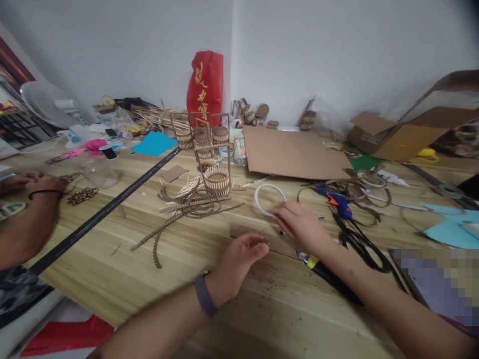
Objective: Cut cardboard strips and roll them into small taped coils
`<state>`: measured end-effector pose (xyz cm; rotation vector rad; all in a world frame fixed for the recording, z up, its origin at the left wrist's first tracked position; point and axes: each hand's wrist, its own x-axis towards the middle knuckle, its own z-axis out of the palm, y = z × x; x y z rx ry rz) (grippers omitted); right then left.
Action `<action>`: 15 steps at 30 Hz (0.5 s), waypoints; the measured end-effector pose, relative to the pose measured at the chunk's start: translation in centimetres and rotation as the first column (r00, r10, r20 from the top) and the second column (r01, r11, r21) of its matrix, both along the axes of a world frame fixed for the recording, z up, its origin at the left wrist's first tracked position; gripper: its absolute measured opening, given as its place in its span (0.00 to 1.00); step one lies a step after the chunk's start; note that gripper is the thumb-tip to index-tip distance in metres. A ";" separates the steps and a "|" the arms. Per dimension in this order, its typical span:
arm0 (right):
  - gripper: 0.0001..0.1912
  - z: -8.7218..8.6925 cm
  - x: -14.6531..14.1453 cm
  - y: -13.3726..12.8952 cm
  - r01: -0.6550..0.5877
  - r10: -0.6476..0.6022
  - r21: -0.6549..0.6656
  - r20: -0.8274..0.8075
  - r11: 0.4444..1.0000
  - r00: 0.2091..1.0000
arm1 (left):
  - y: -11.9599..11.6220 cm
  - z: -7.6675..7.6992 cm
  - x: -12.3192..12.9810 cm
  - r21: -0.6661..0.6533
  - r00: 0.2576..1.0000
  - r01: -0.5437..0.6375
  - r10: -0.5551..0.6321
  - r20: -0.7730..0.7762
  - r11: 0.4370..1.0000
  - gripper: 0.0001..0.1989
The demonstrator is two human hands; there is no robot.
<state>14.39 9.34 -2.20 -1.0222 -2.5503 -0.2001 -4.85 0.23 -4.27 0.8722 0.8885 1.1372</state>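
My right hand (301,225) is closed, its fingertips pinching the lower right edge of a thin white ring (256,198) that is tilted up from the table. My left hand (241,262), with a band on its wrist, is curled with thumb and fingers together around something small and brownish, mostly hidden. Under both hands lies a flat piece of brown cardboard (282,245). A yellow-and-black utility knife (325,276) rests beneath my right forearm, its blade end by the cardboard. Beyond my hands stands a small basket of light sticks with a tall brown handle (217,182).
Notched cardboard strips (179,212) lie left of the basket. A blue glue gun (339,202) with a black cord is at right, near curled brown strips. A large cardboard sheet (295,152) lies behind. At far left, another person's hands (33,184) work near beads and a clear jar (99,173).
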 end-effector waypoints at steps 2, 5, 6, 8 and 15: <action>0.12 -0.2 0.8 -3.8 -0.050 0.051 0.018 -0.028 0.999 0.998 | -0.1 0.4 -0.3 0.111 0.997 0.019 -0.027 0.071 0.994 0.21; 0.09 -0.8 1.0 -8.9 -0.133 0.151 0.110 -0.177 0.985 0.972 | -0.9 1.0 -0.5 0.190 0.955 0.247 -0.272 0.121 0.950 0.20; 0.08 -1.1 1.0 -10.1 -0.118 0.142 0.115 -0.228 0.986 0.963 | -1.2 1.2 -0.5 0.207 0.932 0.318 -0.345 0.110 0.925 0.19; 0.08 -1.4 1.1 -11.8 -0.084 0.104 0.077 -0.326 0.994 0.940 | -1.8 1.5 -0.6 0.238 0.904 0.401 -0.425 0.057 0.885 0.18; 0.07 -1.0 3.1 -11.9 0.224 -0.276 -0.161 -0.548 0.961 0.789 | -1.9 1.9 -1.0 0.450 0.741 0.623 -0.299 -0.601 0.639 0.13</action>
